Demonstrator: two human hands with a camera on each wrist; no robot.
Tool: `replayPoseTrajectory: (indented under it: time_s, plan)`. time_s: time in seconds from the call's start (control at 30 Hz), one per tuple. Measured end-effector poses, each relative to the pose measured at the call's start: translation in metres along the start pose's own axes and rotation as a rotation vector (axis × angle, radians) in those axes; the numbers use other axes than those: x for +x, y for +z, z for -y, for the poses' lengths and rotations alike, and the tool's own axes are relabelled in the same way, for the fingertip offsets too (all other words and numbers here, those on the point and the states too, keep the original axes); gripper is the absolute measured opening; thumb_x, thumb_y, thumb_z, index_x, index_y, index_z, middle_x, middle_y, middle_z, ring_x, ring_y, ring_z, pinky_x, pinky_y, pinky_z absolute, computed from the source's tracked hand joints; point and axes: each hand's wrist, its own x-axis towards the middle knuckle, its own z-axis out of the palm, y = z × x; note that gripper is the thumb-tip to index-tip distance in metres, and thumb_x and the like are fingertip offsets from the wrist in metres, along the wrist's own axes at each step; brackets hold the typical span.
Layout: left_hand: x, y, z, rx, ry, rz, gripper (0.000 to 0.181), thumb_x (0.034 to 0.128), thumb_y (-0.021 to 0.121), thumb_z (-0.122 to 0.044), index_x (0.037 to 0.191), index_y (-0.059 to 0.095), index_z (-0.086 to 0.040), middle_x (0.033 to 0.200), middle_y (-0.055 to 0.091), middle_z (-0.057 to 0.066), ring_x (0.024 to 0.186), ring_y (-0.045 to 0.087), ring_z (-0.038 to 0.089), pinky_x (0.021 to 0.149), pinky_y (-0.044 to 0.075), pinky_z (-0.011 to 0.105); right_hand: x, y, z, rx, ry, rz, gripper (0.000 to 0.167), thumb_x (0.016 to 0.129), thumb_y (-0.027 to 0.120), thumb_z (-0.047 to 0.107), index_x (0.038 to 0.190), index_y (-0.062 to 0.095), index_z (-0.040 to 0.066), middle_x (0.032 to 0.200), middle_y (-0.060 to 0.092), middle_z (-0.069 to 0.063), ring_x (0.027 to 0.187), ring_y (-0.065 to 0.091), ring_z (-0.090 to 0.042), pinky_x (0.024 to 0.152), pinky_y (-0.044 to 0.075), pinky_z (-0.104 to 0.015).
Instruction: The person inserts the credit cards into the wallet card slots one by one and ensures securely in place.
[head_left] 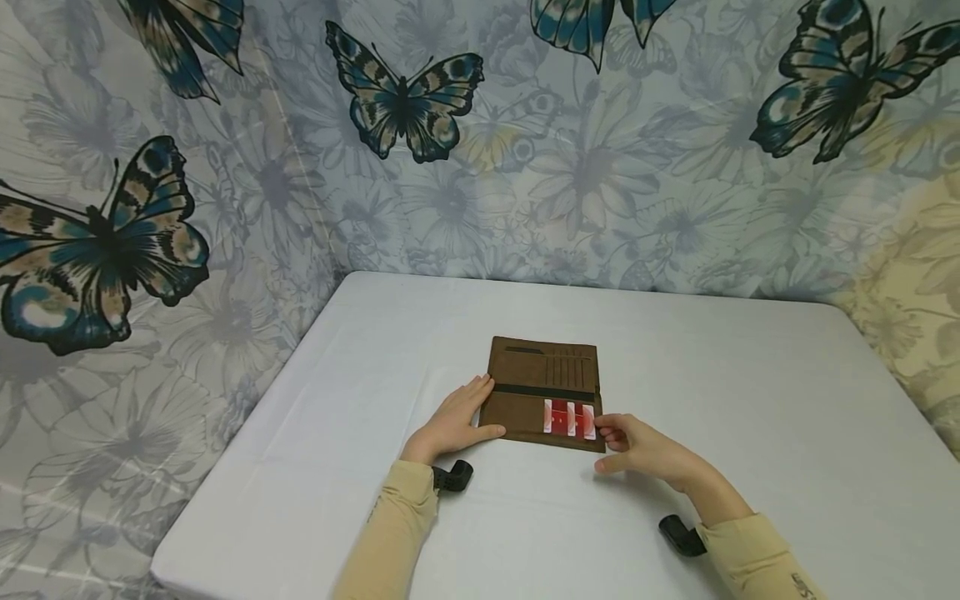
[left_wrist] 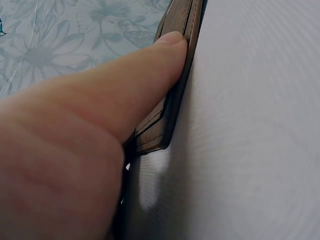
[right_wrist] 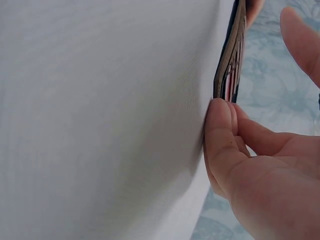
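Note:
An open brown wallet (head_left: 517, 412) lies flat on the white table, its dark fold running across the middle. Red and white cards (head_left: 558, 419) sit in overlapping slots at the lower right of it. The left hand (head_left: 452, 421) rests against the wallet's left side. In the left wrist view its straight thumb (left_wrist: 150, 65) presses on the stitched edge of the wallet (left_wrist: 154, 135). At the right edge, near the cards, the right hand (head_left: 648, 450) touches the wallet with bent fingers. The right wrist view shows its thumb (right_wrist: 299, 42) held apart and fingertips (right_wrist: 220, 112) by the wallet's corner (right_wrist: 218, 87).
The white table (head_left: 300, 450) stretches around the wallet on every side. Behind it and at the left stand walls with a butterfly and flower pattern (head_left: 450, 208). A black wrist camera (head_left: 453, 477) sits on the left wrist, another black camera (head_left: 681, 536) on the right.

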Motion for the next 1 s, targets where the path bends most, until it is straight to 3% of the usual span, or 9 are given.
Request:
replayPoseTrajectory:
  time_s: [0.67,1.0]
  plan:
    - [-0.0003,-0.002,-0.002,0.002,-0.005,-0.002,0.084,0.0882,0.055,-0.051,0.148,0.018,-0.005,0.153,0.011,0.008,0.139,0.006,0.017,0.111,0.005,0.035,0.0037,-0.0037,-0.0061,0.069,-0.032,0.052,0.078,0.076,0.076,0.008,0.134,0.03,-0.015,0.129,0.034,-0.025,0.112,0.035,-0.033,0.097,0.03,-0.048]
    - [0.0,-0.0018,-0.0022,0.004,-0.005,0.003,0.084,0.0882,0.056,-0.05,0.148,0.018,-0.005,0.153,0.012,0.008,0.139,0.007,0.017,0.111,0.006,0.036,0.0035,-0.0037,-0.0063,0.075,-0.048,0.056,0.076,0.075,0.076,0.006,0.133,0.032,-0.014,0.126,0.036,-0.023,0.108,0.035,-0.03,0.095,0.034,-0.045]
